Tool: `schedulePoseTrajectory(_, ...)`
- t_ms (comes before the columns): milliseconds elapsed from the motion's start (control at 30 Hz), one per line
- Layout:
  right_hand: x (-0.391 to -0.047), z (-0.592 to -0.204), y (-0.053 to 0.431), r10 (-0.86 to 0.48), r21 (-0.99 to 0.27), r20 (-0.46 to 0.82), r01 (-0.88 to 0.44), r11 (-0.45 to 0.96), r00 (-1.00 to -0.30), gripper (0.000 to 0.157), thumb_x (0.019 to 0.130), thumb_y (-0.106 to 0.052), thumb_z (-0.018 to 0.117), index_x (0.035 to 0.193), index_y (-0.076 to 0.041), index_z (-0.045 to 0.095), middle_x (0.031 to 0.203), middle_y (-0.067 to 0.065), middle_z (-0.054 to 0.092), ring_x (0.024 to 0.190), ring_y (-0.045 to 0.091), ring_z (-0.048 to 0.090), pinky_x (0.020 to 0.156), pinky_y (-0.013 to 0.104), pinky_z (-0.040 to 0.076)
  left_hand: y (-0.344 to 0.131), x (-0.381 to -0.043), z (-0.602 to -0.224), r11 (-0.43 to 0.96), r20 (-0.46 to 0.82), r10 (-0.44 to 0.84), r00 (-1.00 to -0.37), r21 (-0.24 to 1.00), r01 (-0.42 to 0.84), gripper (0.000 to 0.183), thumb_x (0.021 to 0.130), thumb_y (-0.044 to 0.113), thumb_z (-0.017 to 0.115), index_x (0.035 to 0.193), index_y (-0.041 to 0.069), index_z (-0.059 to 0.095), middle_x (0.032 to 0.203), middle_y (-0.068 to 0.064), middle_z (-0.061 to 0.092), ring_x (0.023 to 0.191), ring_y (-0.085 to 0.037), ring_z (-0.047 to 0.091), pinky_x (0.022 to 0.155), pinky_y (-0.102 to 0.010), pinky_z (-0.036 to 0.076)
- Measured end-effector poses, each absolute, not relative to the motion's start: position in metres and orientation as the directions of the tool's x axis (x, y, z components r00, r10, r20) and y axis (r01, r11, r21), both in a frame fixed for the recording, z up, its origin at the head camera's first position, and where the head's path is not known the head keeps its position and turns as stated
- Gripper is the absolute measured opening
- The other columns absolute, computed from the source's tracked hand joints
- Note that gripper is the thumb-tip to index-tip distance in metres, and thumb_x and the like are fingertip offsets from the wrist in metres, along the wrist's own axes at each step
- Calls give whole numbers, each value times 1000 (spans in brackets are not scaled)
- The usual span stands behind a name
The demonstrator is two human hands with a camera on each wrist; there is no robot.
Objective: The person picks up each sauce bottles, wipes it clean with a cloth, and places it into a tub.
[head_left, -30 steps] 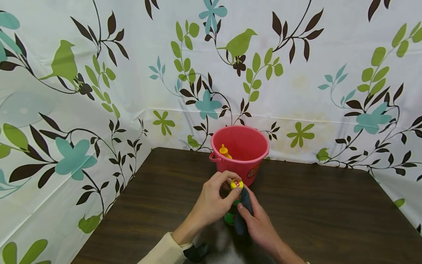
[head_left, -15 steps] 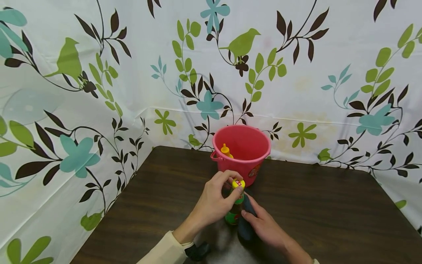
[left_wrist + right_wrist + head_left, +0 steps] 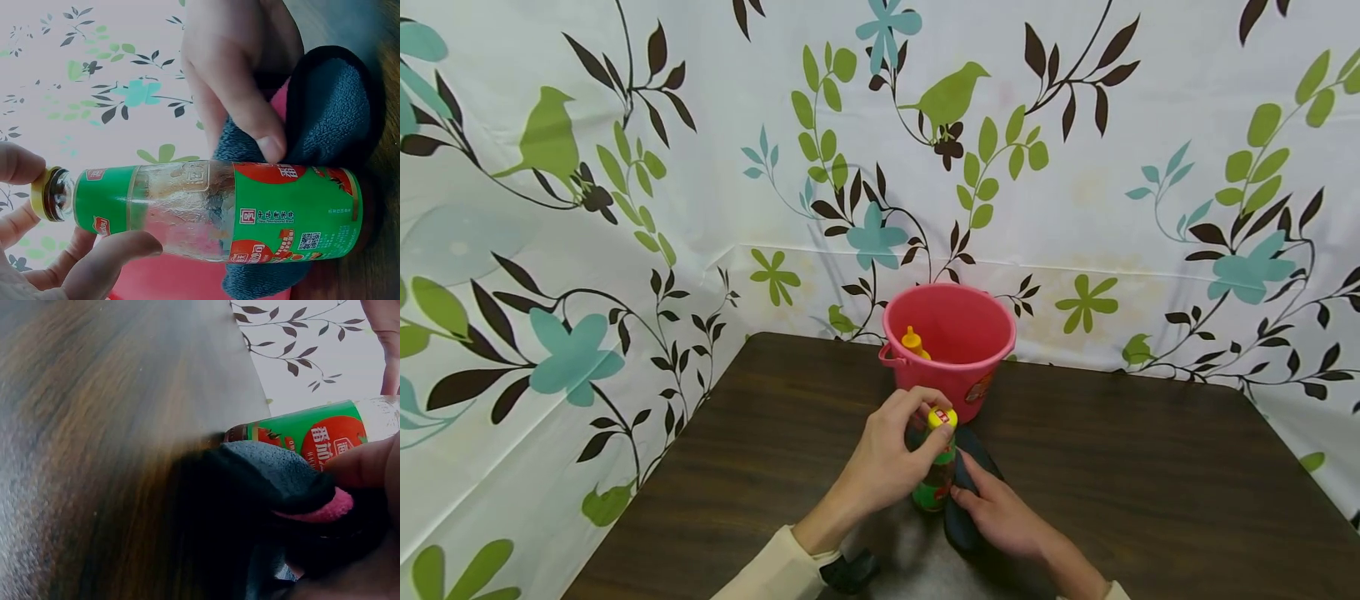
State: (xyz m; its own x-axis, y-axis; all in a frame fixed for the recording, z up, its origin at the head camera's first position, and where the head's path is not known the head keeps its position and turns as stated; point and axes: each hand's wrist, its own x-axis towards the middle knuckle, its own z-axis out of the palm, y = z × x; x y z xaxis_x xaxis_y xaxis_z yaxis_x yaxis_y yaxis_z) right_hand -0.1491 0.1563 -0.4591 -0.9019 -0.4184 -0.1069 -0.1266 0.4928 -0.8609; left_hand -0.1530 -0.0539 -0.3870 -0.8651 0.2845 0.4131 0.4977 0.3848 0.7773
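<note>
A glass sauce bottle with a yellow cap and green-and-red labels stands upright on the table, in front of the bucket. My left hand holds it by the top, fingertips at the cap and thumb near the neck in the left wrist view. On the bottle's right side, my right hand grips a dark grey-blue cloth with black edging and a bit of pink. The cloth lies against the lower bottle and shows behind it too. In the right wrist view, the thumb touches the label beside the cloth.
Just behind the hands is a pink bucket with a yellow squeeze bottle inside it. The dark wood table extends to both sides. A patterned curtain hangs along the back and left.
My right hand has shifted slightly right and down, carrying the cloth from the bottle's front toward its right side. More of the label shows. The left hand stays on the cap.
</note>
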Motion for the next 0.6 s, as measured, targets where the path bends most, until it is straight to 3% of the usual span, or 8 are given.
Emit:
schedulePoseTrajectory(333, -151, -465, 155, -419, -782, -83, -201, 590, -904, 61, 110, -18, 53, 167, -13, 32, 160, 21, 52, 145, 43, 52, 116, 72, 40, -53, -155, -388, 386, 419, 299, -857, 768, 510, 23, 98, 24, 73, 119, 28, 67, 105, 9, 64, 96, -16, 62, 84, -29, 55)
schedulePoseTrajectory(600, -151, -461, 152, -380, -792, -97, -159, 589, -920, 60, 108, -16, 54, 165, -12, 35, 160, 22, 51, 146, 44, 50, 116, 72, 38, -54, -155, -387, 394, 420, 294, -859, 765, 509, 23, 97, 23, 72, 119, 27, 67, 105, 8, 64, 95, -14, 62, 84, -29, 56)
